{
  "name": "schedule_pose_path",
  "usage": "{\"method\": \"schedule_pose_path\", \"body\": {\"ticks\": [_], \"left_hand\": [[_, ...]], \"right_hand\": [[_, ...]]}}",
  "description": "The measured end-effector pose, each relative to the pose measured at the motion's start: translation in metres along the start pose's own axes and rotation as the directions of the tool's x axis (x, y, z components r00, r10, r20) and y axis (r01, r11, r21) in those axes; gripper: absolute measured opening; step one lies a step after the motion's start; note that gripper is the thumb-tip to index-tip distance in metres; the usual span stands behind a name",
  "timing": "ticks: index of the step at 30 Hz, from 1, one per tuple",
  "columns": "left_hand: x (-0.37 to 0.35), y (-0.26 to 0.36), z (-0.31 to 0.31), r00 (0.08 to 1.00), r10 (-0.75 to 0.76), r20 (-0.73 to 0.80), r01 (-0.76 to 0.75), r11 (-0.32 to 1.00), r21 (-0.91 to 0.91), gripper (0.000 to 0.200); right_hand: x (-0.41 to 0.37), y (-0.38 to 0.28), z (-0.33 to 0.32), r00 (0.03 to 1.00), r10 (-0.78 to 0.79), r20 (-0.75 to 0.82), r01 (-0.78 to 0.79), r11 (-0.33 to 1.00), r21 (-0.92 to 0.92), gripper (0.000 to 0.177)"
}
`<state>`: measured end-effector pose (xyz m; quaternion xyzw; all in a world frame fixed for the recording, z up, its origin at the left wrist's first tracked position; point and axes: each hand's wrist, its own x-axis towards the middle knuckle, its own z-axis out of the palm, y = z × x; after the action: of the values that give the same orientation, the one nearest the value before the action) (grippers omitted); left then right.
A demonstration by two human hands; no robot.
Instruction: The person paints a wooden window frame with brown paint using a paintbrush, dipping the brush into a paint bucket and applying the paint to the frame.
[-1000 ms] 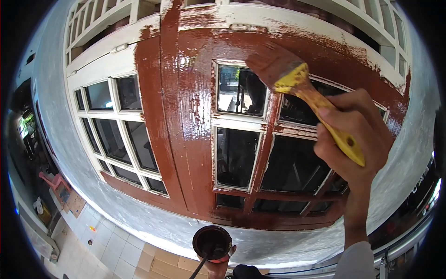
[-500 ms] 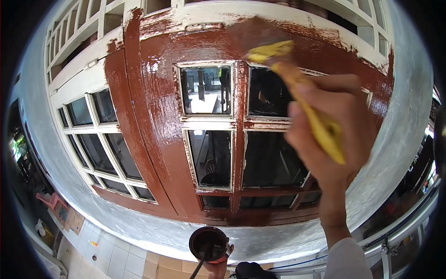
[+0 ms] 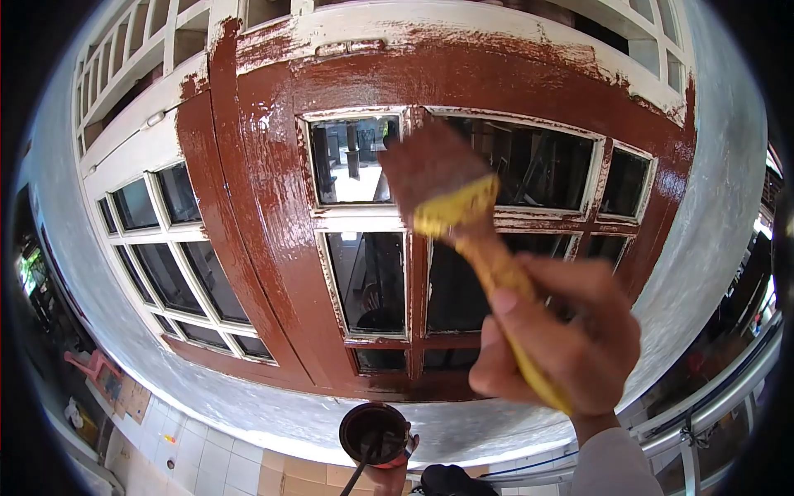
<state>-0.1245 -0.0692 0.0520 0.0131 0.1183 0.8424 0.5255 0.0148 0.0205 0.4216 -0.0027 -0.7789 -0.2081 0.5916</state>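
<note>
My right hand (image 3: 571,331) is closed round the yellow handle of a wide paintbrush (image 3: 442,178). Its bristles are coated in brown paint and point up and left, in front of the bar between the upper panes of a window shutter (image 3: 285,240). Whether they touch the wood I cannot tell. Red-brown paint covers much of the shutter, with white showing on the pane edges and top rail. Low in the view, my left hand (image 3: 390,478) grips a paint can (image 3: 374,436) from below and the side. A thin stick stands in the can.
A white shutter (image 3: 128,169) with panes is at the left, partly brown. White lattice (image 3: 190,37) runs above. Pale walls (image 3: 711,207) flank the window. A metal railing (image 3: 711,413) is at lower right, a pink chair (image 3: 99,368) at lower left, and cardboard (image 3: 302,469) on the tiled floor.
My right hand has moved down and slightly left with the brush, from the top rail to in front of the panes. My left hand and the can have hardly moved.
</note>
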Motion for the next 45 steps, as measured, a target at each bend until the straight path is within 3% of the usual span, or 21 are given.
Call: {"method": "schedule_pose_path", "body": {"ticks": [6, 8, 16, 18, 21, 24, 28, 30, 34, 39, 45], "left_hand": [[0.001, -0.003, -0.008, 0.998, 0.005, 0.067, -0.007, 1.0, 0.028, 0.078], [0.003, -0.002, -0.007, 0.997, -0.013, 0.08, 0.011, 0.999, 0.033, 0.079], [0.001, -0.003, 0.005, 1.0, 0.009, 0.024, -0.01, 0.999, 0.042, 0.067], [0.002, -0.001, 0.002, 1.0, -0.019, 0.014, 0.019, 1.0, 0.008, 0.066], [0.006, -0.002, -0.008, 0.996, -0.012, 0.09, 0.007, 0.998, 0.057, 0.076], [0.005, -0.005, -0.002, 0.999, -0.033, 0.04, 0.036, 0.997, -0.063, 0.064], [0.003, -0.008, 0.0, 0.999, -0.04, 0.002, 0.04, 0.998, -0.038, 0.065], [0.003, -0.009, 0.002, 0.998, -0.045, -0.032, 0.045, 0.999, -0.014, 0.066], [0.002, -0.013, 0.011, 1.0, -0.011, -0.014, 0.013, 0.996, 0.088, 0.066], [-0.002, -0.013, 0.023, 0.999, -0.039, -0.012, 0.04, 0.998, 0.057, 0.067], [0.006, -0.015, 0.003, 0.997, -0.072, -0.019, 0.073, 0.997, 0.013, 0.068]], "right_hand": [[0.0, 0.017, 0.024, 1.0, 0.004, 0.002, -0.004, 0.999, -0.043, 0.036], [-0.009, 0.016, 0.03, 0.994, -0.096, -0.053, 0.091, 0.992, -0.093, 0.031], [-0.064, -0.009, 0.002, 0.993, 0.097, 0.069, -0.1, 0.994, 0.04, 0.033], [-0.057, -0.008, -0.013, 0.981, 0.191, 0.032, -0.193, 0.98, 0.051, 0.035], [-0.042, 0.008, -0.013, 0.969, 0.136, -0.207, -0.145, 0.989, -0.028, 0.036], [-0.009, 0.037, -0.001, 0.947, 0.012, -0.32, -0.034, 0.997, -0.063, 0.032], [0.004, 0.061, 0.003, 0.955, -0.111, -0.274, 0.076, 0.988, -0.135, 0.033], [-0.006, 0.064, -0.011, 0.98, -0.113, -0.164, 0.092, 0.987, -0.131, 0.041], [-0.021, 0.077, -0.033, 0.963, -0.046, -0.265, 0.014, 0.993, -0.118, 0.034], [-0.037, 0.091, -0.065, 0.94, -0.073, -0.333, -0.028, 0.956, -0.291, 0.03], [-0.066, 0.104, -0.091, 0.857, 0.023, -0.514, -0.2, 0.936, -0.291, 0.016]]}}
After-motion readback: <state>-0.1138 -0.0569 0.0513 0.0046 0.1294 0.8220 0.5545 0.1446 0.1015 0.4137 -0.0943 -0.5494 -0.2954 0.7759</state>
